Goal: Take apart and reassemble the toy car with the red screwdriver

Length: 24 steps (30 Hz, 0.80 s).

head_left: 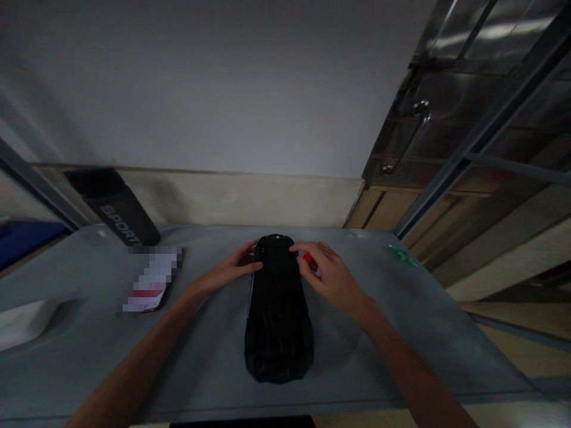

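A black toy car [279, 321] lies upside down on the grey table, its underside facing up and its long side pointing away from me. My left hand [234, 266] grips the far end of the car from the left, thumb and fingers at its edge. At the far right edge of the car is my right hand [328, 270], with its fingers curled round a small red object [311, 261]. One fingertip of that hand reaches the car's edge. The red object is partly hidden by the fingers.
A phone [154, 279] lies on the grey table [205, 368] at the left, near a black bottle [118, 208] marked SPORT. A white object [27, 324] is at the left edge. Something green in clear plastic [402, 255] lies at the far right. Behind stands a wall.
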Motion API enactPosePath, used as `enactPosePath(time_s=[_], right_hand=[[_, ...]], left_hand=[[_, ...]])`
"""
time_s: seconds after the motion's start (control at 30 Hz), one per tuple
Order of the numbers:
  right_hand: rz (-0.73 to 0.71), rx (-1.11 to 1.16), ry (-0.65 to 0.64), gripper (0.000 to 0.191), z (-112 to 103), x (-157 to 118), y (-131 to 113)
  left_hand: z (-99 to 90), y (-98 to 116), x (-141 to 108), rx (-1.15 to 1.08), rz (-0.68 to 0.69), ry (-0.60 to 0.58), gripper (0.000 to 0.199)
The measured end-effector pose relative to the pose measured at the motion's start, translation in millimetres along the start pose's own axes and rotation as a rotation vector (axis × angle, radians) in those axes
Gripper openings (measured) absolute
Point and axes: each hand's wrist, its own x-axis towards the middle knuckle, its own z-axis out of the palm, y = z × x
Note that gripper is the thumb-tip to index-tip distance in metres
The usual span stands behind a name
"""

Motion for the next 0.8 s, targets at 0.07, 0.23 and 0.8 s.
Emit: enactPosePath(time_s=[0.07,0.23,0.8], right_hand=[[-0.005,0.002,-0.005,0.024,-0.8,0.1,-0.8],[0.001,0.013,-0.023,0.027,-1.9,-0.2,-2.6],[0.012,-0.103,0.144,0.024,9.0,-2.0,0.9]], left_hand=[[0.4,1.4,-1.5,-0.007,-0.002,0.004,0.081],[1.6,3.4,-3.4,-0.002,-0.01,0.019,0.08],[-0.8,-4.2,-0.4,0.01,-0.005,0.004,0.081]])
